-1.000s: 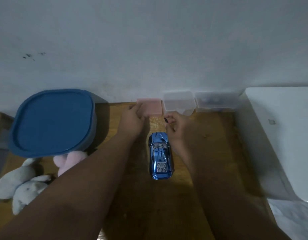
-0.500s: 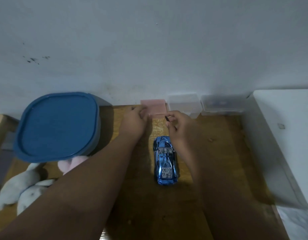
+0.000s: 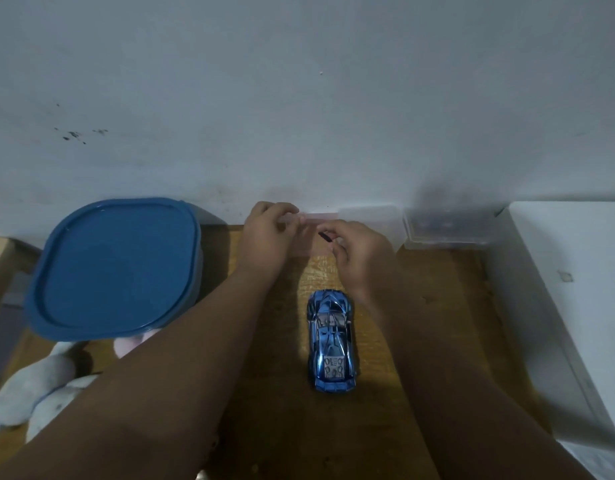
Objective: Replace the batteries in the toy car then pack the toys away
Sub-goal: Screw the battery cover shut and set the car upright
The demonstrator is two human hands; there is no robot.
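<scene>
Left hand (image 3: 268,233): I have its fingers curled round the left end of the pink box (image 3: 311,244), at the tabletop's (image 3: 437,323) back edge.
Right hand (image 3: 358,251): its fingertips pinch a small dark piece (image 3: 325,236) just over the box; I cannot tell what the piece is.
Pink box: I judge it light, stiff plastic that will slide unless steadied.
Toy car (image 3: 331,341): it stands on its wheels mid-tabletop, near my right wrist and untouched.
Car handling: the shell is glossy, so I judge it hard, light and slippery; I would take it across the flanks.
Back edge: two clear boxes (image 3: 368,216) sit beside the pink one against the wall, so room is tight there.
Left edge: a blue lidded tub (image 3: 115,268), with plush toys (image 3: 39,386) toward the front-left corner.
Right edge: a white unit (image 3: 576,289) rises alongside.
Open room: bare wood shows right of the car.
</scene>
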